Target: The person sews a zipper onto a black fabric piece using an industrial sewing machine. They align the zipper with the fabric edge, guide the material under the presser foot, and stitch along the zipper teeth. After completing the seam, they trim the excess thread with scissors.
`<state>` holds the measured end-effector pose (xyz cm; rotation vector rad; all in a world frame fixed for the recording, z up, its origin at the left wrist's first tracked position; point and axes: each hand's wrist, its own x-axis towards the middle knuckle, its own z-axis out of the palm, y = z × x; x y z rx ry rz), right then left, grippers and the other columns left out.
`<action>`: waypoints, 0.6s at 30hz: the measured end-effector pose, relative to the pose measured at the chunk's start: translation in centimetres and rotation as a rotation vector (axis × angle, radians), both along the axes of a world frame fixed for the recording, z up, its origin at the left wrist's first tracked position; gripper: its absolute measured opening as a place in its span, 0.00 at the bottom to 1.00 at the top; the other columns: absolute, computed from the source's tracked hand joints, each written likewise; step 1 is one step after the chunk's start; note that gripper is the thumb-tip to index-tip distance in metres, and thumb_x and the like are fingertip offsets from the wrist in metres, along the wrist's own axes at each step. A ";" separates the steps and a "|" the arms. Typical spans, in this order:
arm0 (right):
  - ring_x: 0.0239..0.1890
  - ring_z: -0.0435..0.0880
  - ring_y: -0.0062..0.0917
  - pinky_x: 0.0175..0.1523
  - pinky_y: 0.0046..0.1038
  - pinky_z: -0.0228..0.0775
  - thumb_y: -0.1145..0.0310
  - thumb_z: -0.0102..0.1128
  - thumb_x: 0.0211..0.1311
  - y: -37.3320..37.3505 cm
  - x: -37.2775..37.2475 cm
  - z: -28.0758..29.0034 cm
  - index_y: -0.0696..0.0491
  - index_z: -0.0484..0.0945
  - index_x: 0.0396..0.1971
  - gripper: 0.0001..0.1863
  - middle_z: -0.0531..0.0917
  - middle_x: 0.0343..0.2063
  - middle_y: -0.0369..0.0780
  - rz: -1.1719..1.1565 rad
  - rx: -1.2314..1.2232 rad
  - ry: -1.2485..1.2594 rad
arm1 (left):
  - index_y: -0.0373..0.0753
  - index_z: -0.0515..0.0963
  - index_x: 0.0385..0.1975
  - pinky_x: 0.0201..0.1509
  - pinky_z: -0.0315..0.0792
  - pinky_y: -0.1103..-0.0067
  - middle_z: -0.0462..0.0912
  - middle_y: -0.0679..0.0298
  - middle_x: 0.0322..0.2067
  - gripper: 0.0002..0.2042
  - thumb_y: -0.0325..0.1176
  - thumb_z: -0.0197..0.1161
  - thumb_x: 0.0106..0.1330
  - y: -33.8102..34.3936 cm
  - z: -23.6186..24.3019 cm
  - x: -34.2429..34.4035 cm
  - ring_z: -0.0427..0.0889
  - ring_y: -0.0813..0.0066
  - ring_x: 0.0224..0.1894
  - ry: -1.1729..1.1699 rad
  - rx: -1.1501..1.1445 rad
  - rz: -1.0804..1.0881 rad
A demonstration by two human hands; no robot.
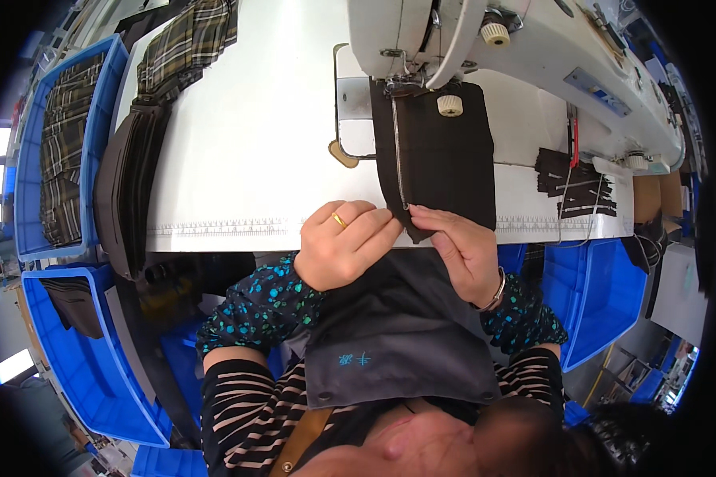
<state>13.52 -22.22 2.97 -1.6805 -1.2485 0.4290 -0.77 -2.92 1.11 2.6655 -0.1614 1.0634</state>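
Black fabric [449, 159] lies under the sewing machine [549, 56], near edge pinched in 2 hands [342, 248].

Both forearms [258, 306] angle inward, left hand [346, 246] kinda curled, knuckles up, right hand [468, 258] flatter, fingers [445, 221] stretched leftward, thumb just below them.

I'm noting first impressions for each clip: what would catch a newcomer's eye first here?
Probably the big white sewing machine at upper right, over dark cloth. Below it, the left hand, with a gold ring, and right hand touch the cloth's near end. At far left, plaid fabric lies in a blue bin.
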 end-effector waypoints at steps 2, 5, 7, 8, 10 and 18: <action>0.56 0.89 0.41 0.63 0.34 0.79 0.72 0.55 0.77 0.1 0.0 0.0 0.62 0.86 0.50 0.13 0.89 0.52 0.49 0.003 0.003 0.003 | 0.40 0.87 0.39 0.38 0.77 0.77 0.86 0.67 0.39 0.16 0.30 0.68 0.48 0.1 0.1 -0.2 0.85 0.72 0.39 -0.037 0.007 -0.010; 0.57 0.89 0.40 0.63 0.34 0.79 0.72 0.55 0.77 0.0 0.1 0.1 0.61 0.86 0.51 0.13 0.89 0.52 0.49 -0.002 -0.003 0.048 | 0.40 0.87 0.39 0.36 0.77 0.78 0.87 0.67 0.39 0.16 0.30 0.68 0.48 0.0 0.1 0.0 0.85 0.73 0.39 -0.029 -0.003 -0.012; 0.57 0.89 0.38 0.63 0.33 0.78 0.72 0.54 0.78 0.0 -0.1 0.1 0.61 0.85 0.52 0.14 0.89 0.52 0.49 -0.018 -0.006 0.116 | 0.40 0.87 0.40 0.35 0.77 0.78 0.87 0.67 0.40 0.16 0.30 0.68 0.48 0.0 0.0 0.1 0.85 0.73 0.38 -0.003 -0.003 -0.018; 0.57 0.89 0.37 0.63 0.32 0.78 0.72 0.54 0.78 -0.2 0.0 0.1 0.62 0.85 0.52 0.14 0.89 0.53 0.48 -0.031 -0.007 0.163 | 0.40 0.87 0.40 0.35 0.77 0.78 0.87 0.66 0.40 0.16 0.30 0.68 0.49 -0.2 0.0 0.2 0.85 0.73 0.38 0.013 -0.005 -0.022; 0.57 0.89 0.35 0.64 0.31 0.77 0.71 0.53 0.79 -0.3 0.0 0.1 0.62 0.85 0.53 0.15 0.89 0.53 0.48 -0.058 -0.007 0.236 | 0.40 0.88 0.38 0.34 0.78 0.77 0.87 0.67 0.37 0.16 0.29 0.69 0.47 -0.3 0.0 0.3 0.86 0.72 0.36 -0.025 -0.041 0.000; 0.55 0.88 0.27 0.63 0.25 0.74 0.69 0.49 0.81 -0.2 0.2 0.1 0.64 0.85 0.55 0.18 0.90 0.52 0.46 -0.085 -0.015 0.332 | 0.38 0.88 0.39 0.34 0.80 0.77 0.87 0.65 0.37 0.15 0.25 0.72 0.48 -0.7 0.2 0.8 0.87 0.70 0.34 -0.042 -0.165 0.016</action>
